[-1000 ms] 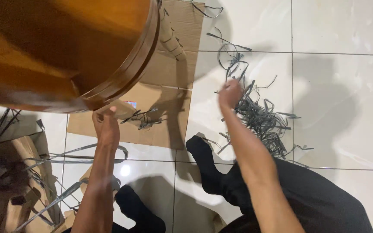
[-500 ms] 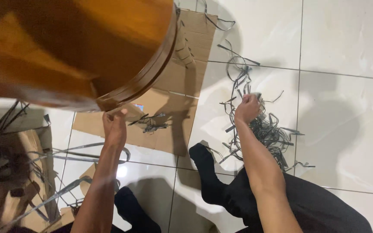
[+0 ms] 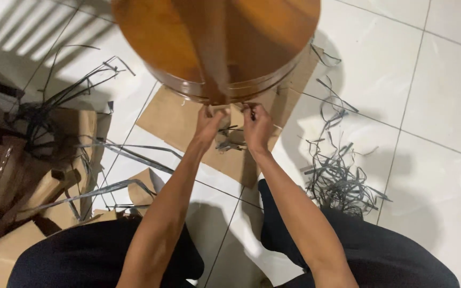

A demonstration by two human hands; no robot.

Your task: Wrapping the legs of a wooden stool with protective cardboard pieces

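A round wooden drum [image 3: 214, 45] is tilted over the cardboard [image 3: 172, 120]. Left hand [image 3: 207, 124] and right hand [image 3: 257, 125] are pinched shut on small pieces at its lower rim. Grey strips [image 3: 337, 181] are heaped right of the drum.

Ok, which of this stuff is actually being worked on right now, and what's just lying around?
In hand:
left hand
right hand
round wooden table, at its rim
cardboard sheet beneath

Lying about:
grey strap pile
cardboard boxes
loose grey straps
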